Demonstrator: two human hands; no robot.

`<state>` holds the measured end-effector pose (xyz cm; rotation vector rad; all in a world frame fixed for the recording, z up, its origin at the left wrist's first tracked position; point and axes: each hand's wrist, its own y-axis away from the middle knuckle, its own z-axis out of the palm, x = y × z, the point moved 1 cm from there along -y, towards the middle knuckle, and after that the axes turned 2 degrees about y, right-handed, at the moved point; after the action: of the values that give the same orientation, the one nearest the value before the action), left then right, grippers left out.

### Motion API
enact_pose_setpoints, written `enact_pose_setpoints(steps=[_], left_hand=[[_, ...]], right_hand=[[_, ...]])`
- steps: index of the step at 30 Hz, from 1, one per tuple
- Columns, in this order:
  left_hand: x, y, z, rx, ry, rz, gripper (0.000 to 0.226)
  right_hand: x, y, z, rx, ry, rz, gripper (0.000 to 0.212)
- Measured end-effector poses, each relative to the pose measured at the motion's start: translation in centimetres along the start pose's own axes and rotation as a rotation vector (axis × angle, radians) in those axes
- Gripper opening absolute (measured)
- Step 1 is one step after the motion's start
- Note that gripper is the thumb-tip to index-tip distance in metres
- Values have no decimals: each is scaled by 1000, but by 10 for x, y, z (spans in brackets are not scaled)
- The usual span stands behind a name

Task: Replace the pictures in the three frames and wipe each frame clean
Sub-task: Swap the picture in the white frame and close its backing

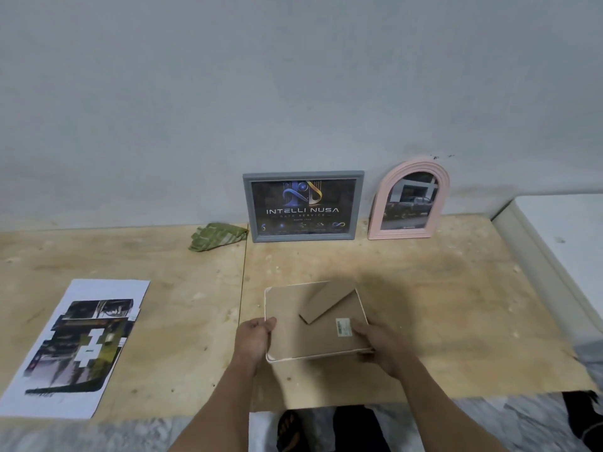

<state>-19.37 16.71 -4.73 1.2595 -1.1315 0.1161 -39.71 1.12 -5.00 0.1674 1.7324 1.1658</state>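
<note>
A white frame (287, 308) lies face down near the table's front edge, its brown backing board and folded-out stand facing up. My left hand (254, 337) grips its left edge. My right hand (380, 345) holds its lower right corner, thumb on the backing beside a small label. A grey frame (248, 207) with a dark "INTELLI NUSA" picture leans on the wall. To its right stands a pink arched frame (442, 197) showing a pickup truck. A green cloth (217, 236) is crumpled left of the grey frame. A printed sheet (78, 347) with cut-out gaps lies at the left.
The plywood tabletop (440, 288) has a seam running front to back left of the white frame. A white surface (561, 236) adjoins the table at the right. Below the front edge I see marbled floor and a sandalled foot (288, 429).
</note>
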Motion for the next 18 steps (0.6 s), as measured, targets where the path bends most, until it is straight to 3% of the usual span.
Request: enact_pose_setpoints(steps=[3,5,7,9,13,18], left_hand=[[10,-3,-6,-3,15,10,28],[17,3,-10,-141,4,-8,6],[20,7,-11,-290,-11,-64,32],[20,8,-12,-319,-13,-59,43],[21,9,-10,-314,49,-13,51],[37,12,-11,-485,-116,-5,52]], right_hand=[[-6,5,0,-119,19,-37,29],[-11,6,-3,-85,8,-68,30],[-16,5,-6,-53,-2,-78,29],[-19,5,-6,-46,7,-82,29],[-28,9,-7,-51,61,-55,21],[-44,3,-23,168,-88,-168,17]])
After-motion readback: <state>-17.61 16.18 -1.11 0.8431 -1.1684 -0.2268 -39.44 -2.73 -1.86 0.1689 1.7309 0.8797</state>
